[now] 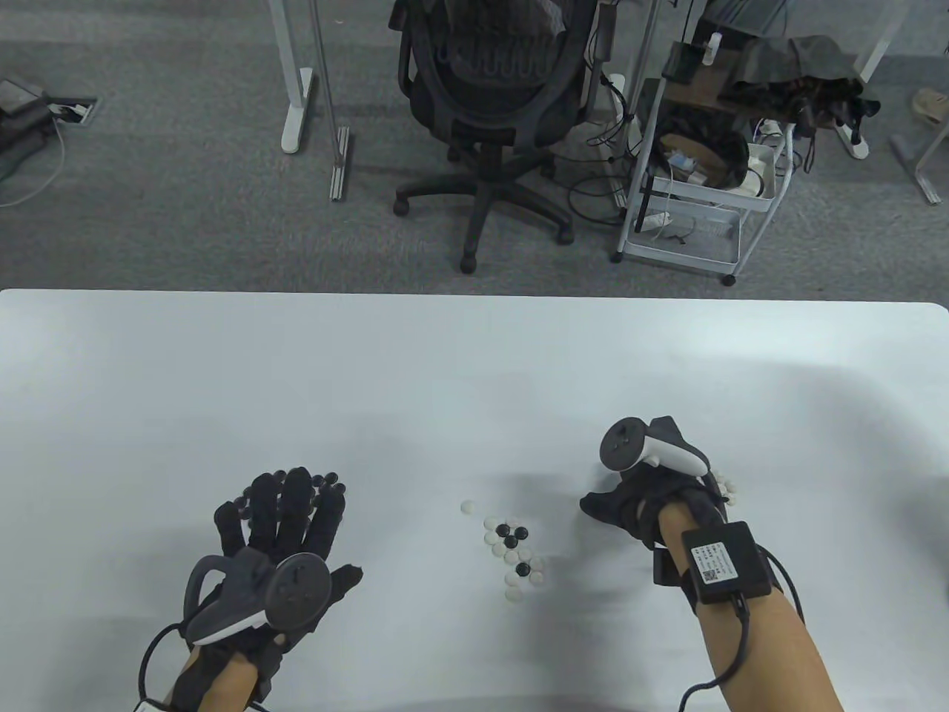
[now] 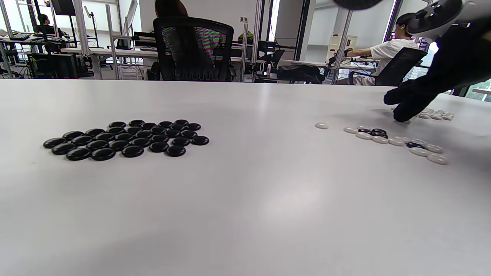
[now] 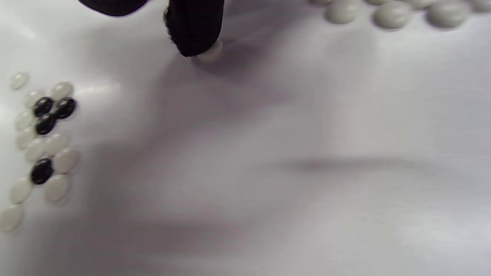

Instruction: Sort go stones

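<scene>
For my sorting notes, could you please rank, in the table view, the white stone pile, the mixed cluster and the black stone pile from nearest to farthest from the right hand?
1. White stone pile: beside the right hand, at its right edge.
2. Mixed cluster: mid-table, left of that hand.
3. Black stone pile: far left, partly under the left hand.

table view looks steeply down; both wrist views sit low (sharing the mixed stones [image 1: 513, 550]).
</scene>
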`<state>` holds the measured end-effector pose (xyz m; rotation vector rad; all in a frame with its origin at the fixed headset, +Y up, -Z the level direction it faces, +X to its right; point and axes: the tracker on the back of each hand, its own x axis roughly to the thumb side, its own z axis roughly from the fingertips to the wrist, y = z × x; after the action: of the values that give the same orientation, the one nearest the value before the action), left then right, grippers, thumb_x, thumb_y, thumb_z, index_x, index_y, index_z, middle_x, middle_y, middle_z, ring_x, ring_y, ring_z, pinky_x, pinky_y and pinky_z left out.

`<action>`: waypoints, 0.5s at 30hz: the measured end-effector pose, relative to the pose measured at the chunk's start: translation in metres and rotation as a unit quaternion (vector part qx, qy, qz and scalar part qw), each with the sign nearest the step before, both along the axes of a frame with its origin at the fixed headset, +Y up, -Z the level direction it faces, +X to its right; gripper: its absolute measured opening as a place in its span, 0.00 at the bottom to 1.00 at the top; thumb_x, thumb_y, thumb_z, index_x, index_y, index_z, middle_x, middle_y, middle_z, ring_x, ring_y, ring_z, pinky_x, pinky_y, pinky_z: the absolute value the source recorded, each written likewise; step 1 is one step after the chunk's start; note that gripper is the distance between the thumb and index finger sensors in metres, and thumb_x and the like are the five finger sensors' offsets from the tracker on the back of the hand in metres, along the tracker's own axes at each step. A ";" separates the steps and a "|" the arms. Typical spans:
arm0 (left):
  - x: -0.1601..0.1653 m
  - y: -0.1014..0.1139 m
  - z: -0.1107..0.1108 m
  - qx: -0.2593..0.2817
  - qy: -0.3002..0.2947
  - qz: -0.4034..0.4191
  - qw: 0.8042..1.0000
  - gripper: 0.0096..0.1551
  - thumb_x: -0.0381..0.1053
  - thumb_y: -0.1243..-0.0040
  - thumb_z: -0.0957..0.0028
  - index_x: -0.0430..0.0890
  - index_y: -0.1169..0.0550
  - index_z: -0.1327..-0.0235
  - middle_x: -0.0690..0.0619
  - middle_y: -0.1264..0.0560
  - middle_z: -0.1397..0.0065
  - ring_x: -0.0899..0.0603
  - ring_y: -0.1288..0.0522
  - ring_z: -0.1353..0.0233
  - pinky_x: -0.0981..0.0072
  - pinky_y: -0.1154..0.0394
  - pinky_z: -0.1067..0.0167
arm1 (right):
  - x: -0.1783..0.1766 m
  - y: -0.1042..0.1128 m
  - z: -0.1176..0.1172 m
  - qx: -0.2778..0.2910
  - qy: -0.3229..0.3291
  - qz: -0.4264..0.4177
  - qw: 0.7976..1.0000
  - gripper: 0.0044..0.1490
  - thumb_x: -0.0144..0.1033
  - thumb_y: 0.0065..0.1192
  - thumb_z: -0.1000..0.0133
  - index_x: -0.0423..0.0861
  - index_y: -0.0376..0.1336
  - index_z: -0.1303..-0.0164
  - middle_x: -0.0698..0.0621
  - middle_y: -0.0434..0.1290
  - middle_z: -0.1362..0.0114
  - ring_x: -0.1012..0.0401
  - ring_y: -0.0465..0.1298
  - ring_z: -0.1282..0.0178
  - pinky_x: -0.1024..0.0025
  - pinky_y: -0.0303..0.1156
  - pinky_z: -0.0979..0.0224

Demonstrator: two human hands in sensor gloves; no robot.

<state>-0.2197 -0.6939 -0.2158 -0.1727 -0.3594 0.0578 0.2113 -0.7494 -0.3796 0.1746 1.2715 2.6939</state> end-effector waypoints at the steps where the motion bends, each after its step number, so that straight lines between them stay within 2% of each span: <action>1: 0.000 0.000 0.000 0.000 0.000 0.000 1.000 0.47 0.64 0.66 0.34 0.40 0.60 0.12 0.25 0.74 0.17 0.18 0.78 0.27 0.12 0.73 0.43 | 0.006 0.000 0.000 0.003 -0.005 0.004 1.000 0.39 0.56 0.37 0.40 0.53 0.59 0.20 0.35 0.26 0.17 0.33 0.20 0.27 0.20 0.24 0.36; 9: 0.000 -0.001 -0.001 -0.003 0.002 -0.004 1.000 0.47 0.64 0.66 0.34 0.40 0.60 0.12 0.25 0.74 0.17 0.18 0.78 0.27 0.12 0.73 0.43 | 0.040 0.000 0.000 0.014 -0.040 0.019 0.999 0.39 0.56 0.37 0.40 0.53 0.58 0.19 0.35 0.25 0.18 0.33 0.20 0.28 0.20 0.24 0.36; 13: 0.000 -0.001 -0.001 -0.005 0.003 -0.004 1.000 0.47 0.64 0.66 0.34 0.40 0.60 0.12 0.25 0.74 0.17 0.18 0.78 0.27 0.12 0.73 0.43 | 0.043 0.002 0.001 0.023 -0.045 0.022 0.998 0.39 0.55 0.37 0.40 0.52 0.57 0.19 0.34 0.25 0.18 0.33 0.20 0.28 0.21 0.24 0.36; 15: 0.000 0.000 -0.001 -0.005 0.004 -0.004 1.000 0.47 0.64 0.66 0.34 0.40 0.60 0.12 0.25 0.74 0.17 0.18 0.78 0.27 0.12 0.73 0.43 | 0.034 0.010 0.006 0.031 -0.023 0.016 0.999 0.40 0.55 0.37 0.40 0.51 0.57 0.19 0.34 0.25 0.18 0.32 0.20 0.28 0.20 0.24 0.36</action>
<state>-0.2201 -0.6943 -0.2167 -0.1847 -0.3509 0.0526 0.2453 -0.7396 -0.3737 0.1002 1.1888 2.7500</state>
